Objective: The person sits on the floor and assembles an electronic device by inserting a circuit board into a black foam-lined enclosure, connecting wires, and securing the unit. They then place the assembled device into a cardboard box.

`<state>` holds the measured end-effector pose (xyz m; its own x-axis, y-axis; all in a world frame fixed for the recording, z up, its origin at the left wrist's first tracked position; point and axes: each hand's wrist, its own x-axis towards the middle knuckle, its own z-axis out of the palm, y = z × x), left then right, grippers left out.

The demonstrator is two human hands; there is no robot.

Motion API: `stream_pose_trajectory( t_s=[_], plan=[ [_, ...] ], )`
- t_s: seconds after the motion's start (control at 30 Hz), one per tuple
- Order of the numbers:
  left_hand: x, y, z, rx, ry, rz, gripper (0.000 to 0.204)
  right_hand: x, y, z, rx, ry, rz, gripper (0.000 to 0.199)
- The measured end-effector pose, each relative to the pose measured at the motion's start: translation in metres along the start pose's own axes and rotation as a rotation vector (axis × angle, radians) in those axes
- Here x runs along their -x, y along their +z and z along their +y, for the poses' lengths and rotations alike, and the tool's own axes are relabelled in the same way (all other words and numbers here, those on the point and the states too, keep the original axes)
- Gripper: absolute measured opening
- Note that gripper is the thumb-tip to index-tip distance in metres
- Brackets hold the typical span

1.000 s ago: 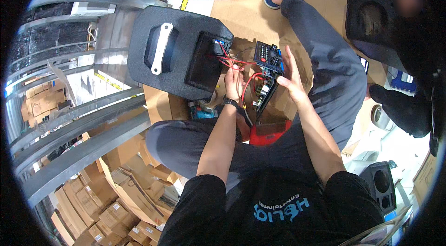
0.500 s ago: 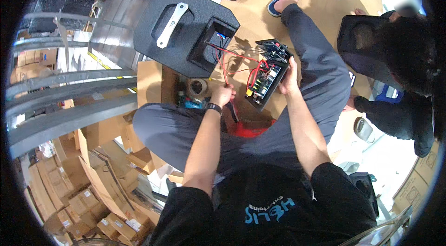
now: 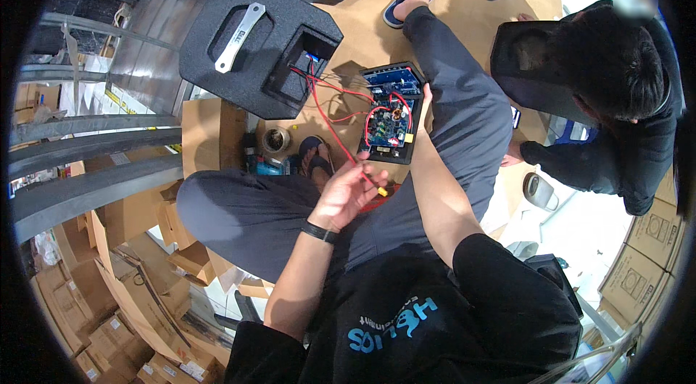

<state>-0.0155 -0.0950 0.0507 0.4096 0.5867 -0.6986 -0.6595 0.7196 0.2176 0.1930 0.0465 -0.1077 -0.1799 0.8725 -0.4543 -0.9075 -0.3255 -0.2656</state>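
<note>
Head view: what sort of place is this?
Probably a storeroom doubling as an electronics workshop: there are metal shelving, stacked cardboard boxes, and a black speaker cabinet with red wires running from its opening to an exposed circuit board.

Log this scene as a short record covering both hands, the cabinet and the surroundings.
Left hand: holds red wire ending in a yellow connector
Right hand: grips right edge of circuit-board panel
Panel: components facing up
Speaker cabinet: black, pale handle; red wires emerge from its recess
Nearby: another person at right, beside a dark cabinet
</note>
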Motion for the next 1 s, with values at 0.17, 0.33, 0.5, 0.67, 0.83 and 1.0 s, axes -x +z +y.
stream_pose_trajectory(
  t_s=[0.17, 0.33, 0.5, 0.67, 0.83, 1.0],
  plan=[
    [-0.019, 0.015, 0.000, -0.079, 0.006, 0.004, 0.026, 0.000, -0.010, 0.014, 0.046, 0.005, 0.066, 0.082],
    [-0.055, 0.009, 0.012, -0.232, 0.125, 0.298, 0.017, -0.009, -0.025, 0.027, 0.209, 0.035, 0.127, 0.080],
    [-0.078, -0.018, 0.029, -0.392, 0.200, 0.363, 0.018, -0.009, -0.013, 0.033, 0.533, 0.005, 0.152, 0.101],
    [-0.098, -0.068, 0.057, -0.231, 0.277, 0.547, 0.012, -0.014, 0.018, 0.026, 0.821, -0.065, -0.063, 0.132],
    [-0.123, -0.115, 0.045, -0.711, 0.503, 0.908, 0.031, -0.012, 0.036, 0.031, 1.050, -0.170, -0.180, 0.144],
    [-0.167, -0.176, 0.014, -0.922, 0.174, 0.646, 0.043, -0.006, 0.028, 0.041, 1.237, -0.284, -0.276, 0.155]
  ],
)
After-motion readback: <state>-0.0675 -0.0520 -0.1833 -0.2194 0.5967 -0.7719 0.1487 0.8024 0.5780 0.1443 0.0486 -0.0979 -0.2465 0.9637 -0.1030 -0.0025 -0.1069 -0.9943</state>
